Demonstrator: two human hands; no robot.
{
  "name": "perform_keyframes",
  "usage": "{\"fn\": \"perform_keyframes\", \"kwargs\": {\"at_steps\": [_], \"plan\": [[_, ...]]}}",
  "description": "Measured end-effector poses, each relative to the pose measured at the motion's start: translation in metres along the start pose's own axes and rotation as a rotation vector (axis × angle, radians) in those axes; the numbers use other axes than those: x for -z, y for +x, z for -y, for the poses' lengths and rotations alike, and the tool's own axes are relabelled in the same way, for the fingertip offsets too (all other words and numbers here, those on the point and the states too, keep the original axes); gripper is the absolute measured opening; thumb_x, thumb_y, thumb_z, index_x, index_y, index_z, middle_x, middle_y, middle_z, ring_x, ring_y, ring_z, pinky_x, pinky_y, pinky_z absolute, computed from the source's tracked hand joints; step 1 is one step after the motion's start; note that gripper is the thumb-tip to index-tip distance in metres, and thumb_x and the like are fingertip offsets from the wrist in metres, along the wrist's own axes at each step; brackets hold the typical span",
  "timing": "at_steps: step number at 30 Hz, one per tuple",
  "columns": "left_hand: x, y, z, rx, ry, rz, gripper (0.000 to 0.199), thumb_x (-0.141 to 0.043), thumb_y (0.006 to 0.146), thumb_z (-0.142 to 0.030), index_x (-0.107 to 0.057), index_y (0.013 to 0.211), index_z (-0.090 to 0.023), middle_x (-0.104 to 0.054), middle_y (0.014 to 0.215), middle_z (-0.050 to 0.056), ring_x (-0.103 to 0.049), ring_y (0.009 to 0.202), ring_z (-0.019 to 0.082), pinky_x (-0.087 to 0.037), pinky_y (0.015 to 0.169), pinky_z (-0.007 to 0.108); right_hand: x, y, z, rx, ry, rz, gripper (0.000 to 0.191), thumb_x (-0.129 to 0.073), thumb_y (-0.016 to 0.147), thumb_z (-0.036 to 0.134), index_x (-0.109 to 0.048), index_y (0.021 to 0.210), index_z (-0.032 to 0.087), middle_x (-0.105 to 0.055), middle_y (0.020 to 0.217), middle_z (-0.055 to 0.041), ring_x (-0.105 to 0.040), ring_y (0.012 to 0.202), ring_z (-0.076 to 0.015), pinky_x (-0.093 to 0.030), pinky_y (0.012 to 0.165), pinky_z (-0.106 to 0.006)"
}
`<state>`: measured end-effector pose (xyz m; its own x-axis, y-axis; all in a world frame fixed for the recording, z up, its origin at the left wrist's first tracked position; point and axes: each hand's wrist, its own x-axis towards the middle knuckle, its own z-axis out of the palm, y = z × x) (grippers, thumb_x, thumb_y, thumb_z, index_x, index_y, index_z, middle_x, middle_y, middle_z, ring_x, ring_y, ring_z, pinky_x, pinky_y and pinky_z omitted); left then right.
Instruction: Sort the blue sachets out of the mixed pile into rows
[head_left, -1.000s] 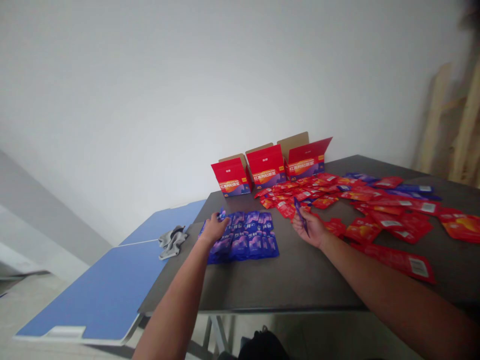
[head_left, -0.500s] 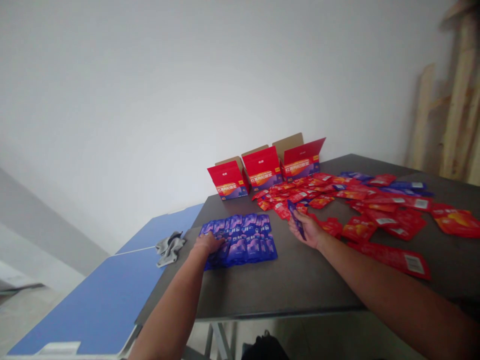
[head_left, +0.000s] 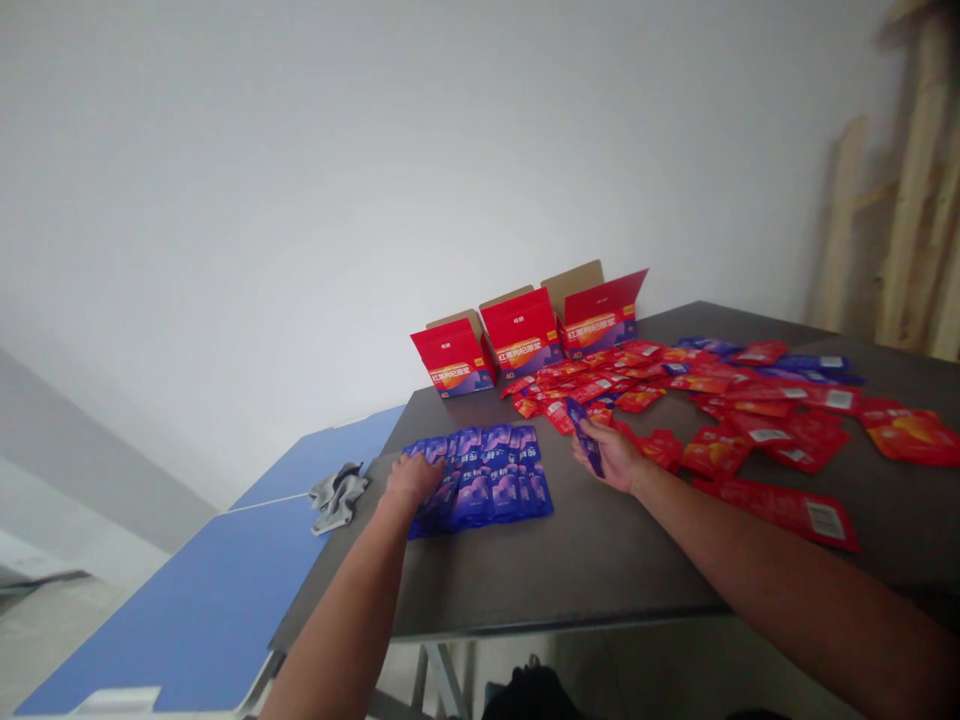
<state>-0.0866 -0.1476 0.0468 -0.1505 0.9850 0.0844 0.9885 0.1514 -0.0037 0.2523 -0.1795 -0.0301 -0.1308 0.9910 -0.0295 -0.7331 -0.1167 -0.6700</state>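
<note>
Left grip [head_left: 411, 480] has crept up the left end of the glossy blue-purple sachet rows [head_left: 495, 490], spread and pressing on them. Right grip [head_left: 611, 457] pinches one tilted blue-purple foil sachet [head_left: 581, 428] between thumb and fingers, just beside scattered glossy red sachets [head_left: 795, 440].

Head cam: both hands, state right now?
Left hand: on the rows of flat blue-purple foil sachets; open or gripping cannot be told.
Right hand: closed, holding one narrow blue-purple foil sachet.
</note>
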Motion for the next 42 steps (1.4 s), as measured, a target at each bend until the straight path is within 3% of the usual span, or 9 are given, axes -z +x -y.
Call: {"fn": "perform_keyframes", "kwargs": {"at_steps": [4,7,11,14,18,23,26,32,42], "plan": [[0.013,-0.032,-0.05,-0.327,-0.198,-0.003,0.046,-0.038,0.084,-0.053,-0.064,0.093,-0.016,-0.066,0.099,0.015,-0.059,0.098,0.027,-0.041,0.087,0.035,-0.006,-0.003,-0.005,-0.016,0.018,-0.01,0.009,-0.064,0.077,0.023,-0.059,0.084,0.021,-0.063,0.066,-0.0004,-0.058,0.055,-0.0131,-0.047,0.05,-0.025],[0.008,-0.061,-0.093,-0.511,-0.508,0.202,0.045,-0.045,0.081,-0.057,-0.063,0.09,-0.017,-0.067,0.082,0.007,-0.06,0.075,0.018,-0.045,0.071,0.028,-0.007,-0.005,-0.007,0.001,0.004,0.095,0.013,-0.066,0.075,0.021,-0.06,0.087,0.021,-0.065,0.07,-0.0011,-0.059,0.058,-0.0144,-0.049,0.053,-0.028],[-0.009,-0.085,-0.137,-0.504,-0.895,0.443,0.045,-0.052,0.077,-0.059,-0.059,0.091,-0.017,-0.063,0.079,0.004,-0.057,0.066,0.013,-0.044,0.061,0.023,-0.006,-0.008,-0.007,-0.041,-0.032,0.149,0.016,-0.069,0.074,0.03,-0.061,0.084,0.02,-0.066,0.07,-0.0015,-0.06,0.06,-0.0153,-0.049,0.055,-0.029],[-0.018,-0.089,-0.158,-0.448,-1.092,0.488,0.041,-0.056,0.077,-0.054,-0.055,0.093,-0.016,-0.062,0.082,0.004,-0.058,0.068,0.012,-0.046,0.061,0.023,-0.004,-0.008,-0.008,-0.063,-0.063,0.156,0.017,-0.07,0.074,0.033,-0.062,0.081,0.019,-0.067,0.07,-0.002,-0.061,0.061,-0.0148,-0.05,0.057,-0.028],[-0.029,-0.087,-0.172,-0.448,-1.17,0.318,0.034,-0.056,0.081,-0.04,-0.052,0.105,-0.017,-0.062,0.092,0.007,-0.06,0.08,0.016,-0.048,0.073,0.03,0.001,0.0,-0.012,-0.028,-0.106,0.109,0.014,-0.07,0.075,0.03,-0.063,0.078,0.018,-0.067,0.07,-0.0013,-0.059,0.059,-0.0111,-0.048,0.056,-0.023],[-0.035,-0.089,-0.179,-0.537,-1.008,-0.044,0.064,-0.06,0.077,-0.03,-0.032,0.133,-0.015,-0.041,0.132,0.018,-0.043,0.122,0.024,-0.033,0.103,0.038,0.01,0.009,-0.018,0.024,-0.158,0.018,0.014,-0.069,0.075,0.032,-0.063,0.075,0.019,-0.064,0.062,0.001,-0.056,0.052,-0.0101,-0.042,0.045,-0.02],[-0.032,-0.092,-0.183,-0.567,-0.774,-0.042,0.07,-0.057,0.079,-0.037,-0.029,0.137,-0.011,-0.031,0.137,0.022,-0.031,0.131,0.031,-0.027,0.107,0.041,0.008,0.006,-0.018,0.041,-0.185,0.011,0.012,-0.071,0.073,0.028,-0.064,0.077,0.019,-0.067,0.068,0.0,-0.059,0.059,-0.0112,-0.045,0.05,-0.02],[-0.025,-0.096,-0.19,-0.613,-0.572,-0.088,0.075,-0.058,0.074,-0.036,-0.029,0.139,-0.013,-0.041,0.127,0.021,-0.037,0.123,0.036,-0.028,0.103,0.045,0.0,0.001,-0.016,0.012,-0.135,0.003,0.014,-0.064,0.078,0.034,-0.065,0.082,0.021,-0.07,0.076,-0.0015,-0.063,0.067,-0.0143,-0.05,0.063,-0.026],[-0.024,-0.091,-0.177,-0.632,-0.545,-0.209,0.066,-0.051,0.081,-0.045,-0.035,0.137,-0.015,-0.042,0.127,0.019,-0.039,0.122,0.032,-0.027,0.104,0.041,0.005,0.005,-0.019,0.02,-0.159,0.089,0.034,-0.053,0.082,0.053,-0.063,0.079,0.021,-0.062,0.062,-0.0005,-0.053,0.053,-0.0118,-0.04,0.047,-0.022]]}}
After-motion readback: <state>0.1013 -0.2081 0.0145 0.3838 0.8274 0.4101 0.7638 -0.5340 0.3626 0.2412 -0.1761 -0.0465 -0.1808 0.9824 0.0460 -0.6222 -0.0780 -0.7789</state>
